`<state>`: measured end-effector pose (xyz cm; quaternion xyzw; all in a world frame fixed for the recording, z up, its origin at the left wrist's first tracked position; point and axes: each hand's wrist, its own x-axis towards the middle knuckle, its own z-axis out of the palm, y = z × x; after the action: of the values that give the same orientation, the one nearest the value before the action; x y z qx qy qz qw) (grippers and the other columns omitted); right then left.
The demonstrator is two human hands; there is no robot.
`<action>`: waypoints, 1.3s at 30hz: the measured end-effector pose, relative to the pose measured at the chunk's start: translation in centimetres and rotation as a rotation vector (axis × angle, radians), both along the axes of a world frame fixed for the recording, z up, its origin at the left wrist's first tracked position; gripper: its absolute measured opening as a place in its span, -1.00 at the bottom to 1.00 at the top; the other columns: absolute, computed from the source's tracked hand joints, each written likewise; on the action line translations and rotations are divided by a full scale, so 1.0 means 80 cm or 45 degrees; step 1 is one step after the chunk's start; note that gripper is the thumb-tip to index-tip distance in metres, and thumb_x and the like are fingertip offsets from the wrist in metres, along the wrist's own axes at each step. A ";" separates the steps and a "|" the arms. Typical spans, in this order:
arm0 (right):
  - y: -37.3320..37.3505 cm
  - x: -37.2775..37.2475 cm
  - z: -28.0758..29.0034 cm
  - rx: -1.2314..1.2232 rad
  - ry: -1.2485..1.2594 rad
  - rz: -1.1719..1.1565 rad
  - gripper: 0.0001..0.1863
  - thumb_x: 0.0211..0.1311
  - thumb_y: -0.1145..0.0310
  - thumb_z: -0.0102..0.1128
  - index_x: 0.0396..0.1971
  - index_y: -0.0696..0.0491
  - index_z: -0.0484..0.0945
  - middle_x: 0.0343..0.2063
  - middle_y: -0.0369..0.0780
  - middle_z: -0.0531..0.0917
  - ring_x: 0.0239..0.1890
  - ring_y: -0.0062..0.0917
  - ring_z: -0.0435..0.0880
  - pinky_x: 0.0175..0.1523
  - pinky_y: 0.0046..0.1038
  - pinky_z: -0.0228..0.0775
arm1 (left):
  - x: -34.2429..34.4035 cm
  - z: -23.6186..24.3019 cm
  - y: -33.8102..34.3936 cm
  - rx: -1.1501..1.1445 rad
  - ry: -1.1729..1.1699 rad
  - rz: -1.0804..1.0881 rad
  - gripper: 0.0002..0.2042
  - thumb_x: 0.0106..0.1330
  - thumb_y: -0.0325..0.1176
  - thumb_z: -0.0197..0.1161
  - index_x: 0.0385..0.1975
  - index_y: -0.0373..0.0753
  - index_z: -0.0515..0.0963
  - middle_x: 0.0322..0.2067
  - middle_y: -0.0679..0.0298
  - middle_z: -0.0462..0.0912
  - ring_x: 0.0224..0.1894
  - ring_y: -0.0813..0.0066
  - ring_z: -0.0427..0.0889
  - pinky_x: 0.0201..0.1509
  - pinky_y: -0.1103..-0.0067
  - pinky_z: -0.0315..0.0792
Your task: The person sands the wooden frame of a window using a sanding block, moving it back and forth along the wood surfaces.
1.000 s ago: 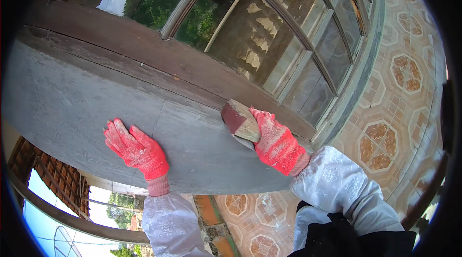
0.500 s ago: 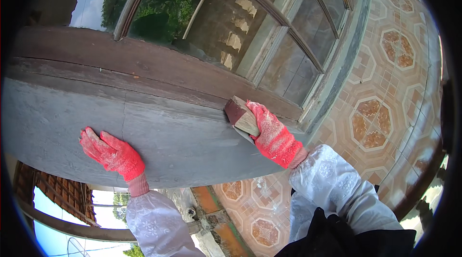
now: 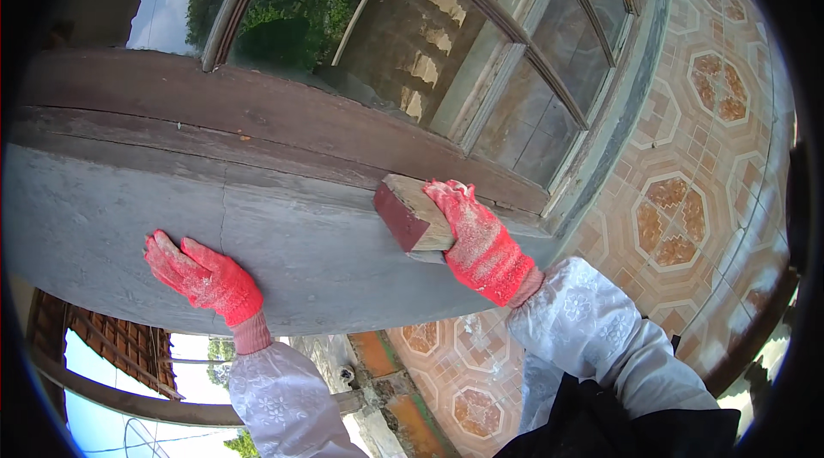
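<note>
My right hand (image 3: 481,239), in a dusty red knit glove, is wrapped around a wooden block (image 3: 421,205) with a dark red painted face. A thin grey edge, perhaps of a sheet, shows under the block beside my fingers. The block is against the grey plastered sill (image 3: 309,239), just below the brown wooden window frame (image 3: 283,136). Also gloved in red, my left hand (image 3: 206,278) lies flat on the sill with its fingers stretched out and holds nothing. A thin crack runs down the plaster close by it.
Glass panes (image 3: 524,127) in wooden bars stand above the sill. On the right and below is a patterned tile floor (image 3: 669,222). A tiled roof (image 3: 129,346) and a curved rail (image 3: 146,406) appear at lower left.
My right hand has moved the wooden block a little to the left, and the block is turned so that more of its top shows. My left hand stays nearly in place.
</note>
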<state>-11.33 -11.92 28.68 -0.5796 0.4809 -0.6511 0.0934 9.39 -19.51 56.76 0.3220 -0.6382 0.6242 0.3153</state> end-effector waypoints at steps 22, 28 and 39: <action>-0.003 0.009 0.041 0.058 0.007 0.041 -0.14 -0.13 0.42 0.35 0.28 0.20 0.21 0.23 0.01 0.33 0.26 -0.05 0.29 0.40 -0.03 0.02 | 0.002 0.003 0.002 -0.015 0.038 0.040 -0.63 0.49 -0.39 -0.05 0.23 -0.36 0.35 0.26 0.00 0.35 0.34 0.03 0.25 0.40 0.24 0.15; 0.016 -0.002 0.012 0.399 -0.008 0.027 -0.14 -0.15 0.51 0.29 0.29 0.22 0.19 0.18 0.07 0.36 0.20 0.01 0.35 0.36 -0.09 0.10 | -0.002 0.000 0.004 -0.019 -0.005 0.031 -0.64 0.49 -0.39 -0.04 0.22 -0.37 0.36 0.25 0.00 0.36 0.32 0.02 0.27 0.39 0.24 0.16; 0.009 -0.002 0.026 0.061 -0.241 0.166 -0.14 -0.19 0.68 0.16 0.30 0.16 0.20 0.23 0.00 0.35 0.34 -0.08 0.26 0.47 -0.14 -0.02 | -0.004 0.001 0.007 -0.035 -0.003 0.032 -0.63 0.48 -0.40 -0.02 0.22 -0.38 0.36 0.25 -0.01 0.37 0.32 0.02 0.27 0.39 0.25 0.17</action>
<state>-11.47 -11.22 30.75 -0.5431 0.4467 -0.6838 0.1945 9.10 -18.97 56.88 0.3249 -0.6258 0.6373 0.3109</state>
